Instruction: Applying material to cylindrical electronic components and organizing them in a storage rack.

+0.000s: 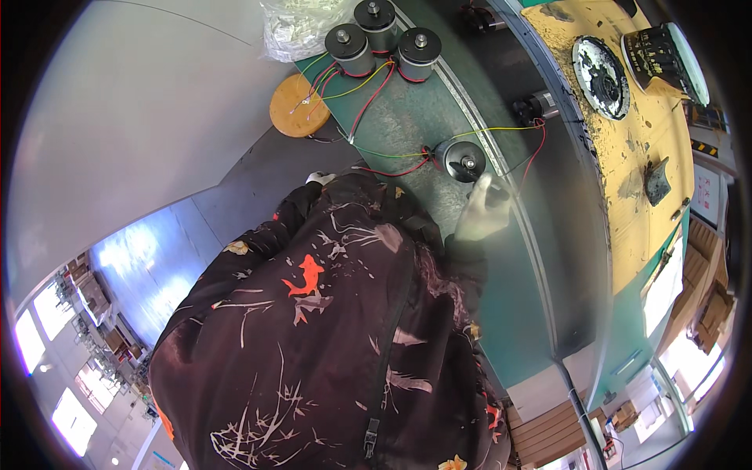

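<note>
An electric motor [462, 161] with a black round end and a short metal shaft stands on the green bench top in front of me. Red, yellow and green wires come off it. My right hand [484, 210], in a whitish glove, is at the near right edge of this motor with its fingers curled together. What they grip, if anything, is too small to make out. My left hand [320, 178], also gloved, is low by the near bench edge. Its fingers are mostly hidden by the dark sleeve.
Three more motors [374, 27] with wires stand at the far left, beside a clear plastic bag [301, 27]. Beyond a metal rail [501, 160] lies another motor [535, 106]. A round wooden stool [299, 106] is left; a paint-stained yellow surface [634, 172] holds a tin [662, 63] and a lid [601, 77].
</note>
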A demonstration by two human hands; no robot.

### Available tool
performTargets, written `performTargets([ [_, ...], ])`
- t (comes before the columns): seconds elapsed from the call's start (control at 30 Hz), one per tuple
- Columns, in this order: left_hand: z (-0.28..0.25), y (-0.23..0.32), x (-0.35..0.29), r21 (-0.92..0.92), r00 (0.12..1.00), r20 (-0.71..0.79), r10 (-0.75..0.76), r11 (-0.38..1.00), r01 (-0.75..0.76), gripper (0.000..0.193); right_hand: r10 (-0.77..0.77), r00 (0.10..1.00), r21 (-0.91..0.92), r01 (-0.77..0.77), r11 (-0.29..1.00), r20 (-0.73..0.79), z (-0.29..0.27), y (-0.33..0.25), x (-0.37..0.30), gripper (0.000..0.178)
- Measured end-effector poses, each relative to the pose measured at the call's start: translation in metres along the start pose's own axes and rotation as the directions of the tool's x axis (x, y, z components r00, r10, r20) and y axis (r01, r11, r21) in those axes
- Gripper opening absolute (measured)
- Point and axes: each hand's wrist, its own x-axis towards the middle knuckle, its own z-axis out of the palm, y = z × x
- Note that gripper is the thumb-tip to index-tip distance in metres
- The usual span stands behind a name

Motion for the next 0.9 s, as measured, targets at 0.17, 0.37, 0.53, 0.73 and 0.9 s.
performTargets([
  [0.17,-0.002,0.006,-0.001,0.104,0.996,0.035,-0.086,0.991,0.082,0.050,-0.013,1.000,-0.004,0.013,1.000,0.004,0.000,0.006,-0.001,0.019],
  [0.37,-0.001,0.005,-0.003,0.064,0.999,0.032,-0.021,0.998,0.019,0.055,0.042,0.999,0.017,-0.043,0.999,0.033,-0.004,0.012,-0.002,0.019],
  [0.53,0.000,-0.004,0.001,0.113,0.999,0.017,-0.037,0.993,0.034,0.053,-0.122,0.990,-0.069,0.127,0.989,0.072,-0.003,0.005,-0.008,0.020],
  [0.73,-0.012,0.037,-0.018,0.276,0.995,-0.034,0.090,0.958,-0.077,0.050,-0.417,0.909,-0.097,0.417,0.904,0.022,-0.035,-0.035,0.001,0.012],
  [0.9,-0.023,0.206,-0.113,0.310,0.878,0.062,0.475,0.827,-0.469,0.055,-0.421,0.840,-0.114,0.408,0.906,-0.342,-0.105,-0.080,0.107,0.015],
])
